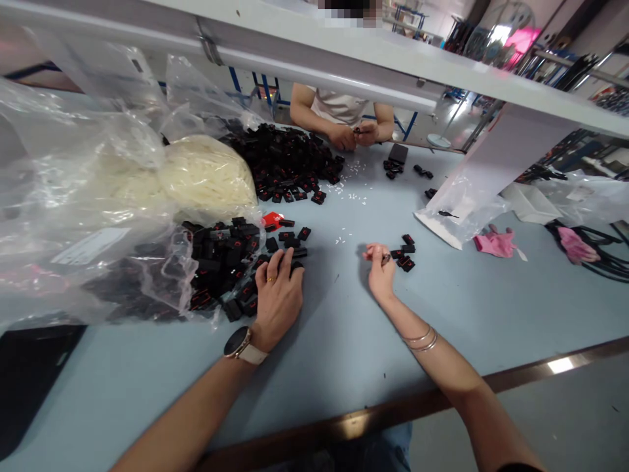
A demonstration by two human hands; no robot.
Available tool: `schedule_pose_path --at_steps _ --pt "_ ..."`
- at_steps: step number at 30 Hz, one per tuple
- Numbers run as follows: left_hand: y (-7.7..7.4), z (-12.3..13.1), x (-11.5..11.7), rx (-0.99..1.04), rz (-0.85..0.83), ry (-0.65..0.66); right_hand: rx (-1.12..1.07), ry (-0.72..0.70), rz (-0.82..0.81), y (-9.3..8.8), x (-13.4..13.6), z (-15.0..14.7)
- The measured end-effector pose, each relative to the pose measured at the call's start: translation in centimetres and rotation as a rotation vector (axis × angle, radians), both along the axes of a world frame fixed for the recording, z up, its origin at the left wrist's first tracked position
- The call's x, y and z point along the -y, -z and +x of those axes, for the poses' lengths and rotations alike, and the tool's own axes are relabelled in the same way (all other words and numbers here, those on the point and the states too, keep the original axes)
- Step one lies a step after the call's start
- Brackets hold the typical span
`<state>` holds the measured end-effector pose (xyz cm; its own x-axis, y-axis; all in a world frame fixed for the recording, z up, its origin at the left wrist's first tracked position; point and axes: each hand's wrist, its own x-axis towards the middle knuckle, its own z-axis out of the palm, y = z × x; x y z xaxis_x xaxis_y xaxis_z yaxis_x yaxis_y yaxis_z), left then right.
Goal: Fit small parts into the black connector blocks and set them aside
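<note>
Many black parts (209,257) (some red-marked), small, blocky.

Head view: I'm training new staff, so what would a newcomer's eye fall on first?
Probably the big heap of black parts at the back, beside the bulging bag of pale yellow pieces. Next, the left hand at the smaller black pile and the right hand beside a few loose black parts. A pink glove stands out further right.

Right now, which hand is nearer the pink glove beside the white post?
Right. The right hand is left of the pink glove, apart from it; the left hand is farther left, at loose black parts.
</note>
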<state>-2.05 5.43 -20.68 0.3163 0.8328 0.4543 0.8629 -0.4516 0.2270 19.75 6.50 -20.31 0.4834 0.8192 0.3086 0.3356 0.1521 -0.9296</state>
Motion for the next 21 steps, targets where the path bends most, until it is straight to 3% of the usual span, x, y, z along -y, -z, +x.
schedule_pose_path --at_steps 3,6,8,11,15,21 --pt "-0.1 0.1 0.1 0.008 -0.019 -0.009 0.232 0.145 -0.182 -1.5 -0.9 3.7" --pt "-0.1 0.3 0.2 -0.025 -0.008 -0.016 0.677 0.165 -0.44 -3.4 -1.1 6.9" --pt "-0.1 0.3 0.3 -0.04 0.0 -0.014 0.888 0.203 -0.639 -4.5 -0.9 7.9" --pt "0.1 0.3 0.2 -0.047 0.015 -0.013 1.013 0.206 -0.855 -5.4 -0.5 8.0" --pt "0.2 0.3 0.2 -0.077 0.028 -0.014 1.092 0.1 -0.889 -5.7 -0.2 7.0" --pt "0.5 0.2 0.1 -0.065 0.051 0.026 1.139 -0.18 -0.721 -5.2 0.6 3.4"
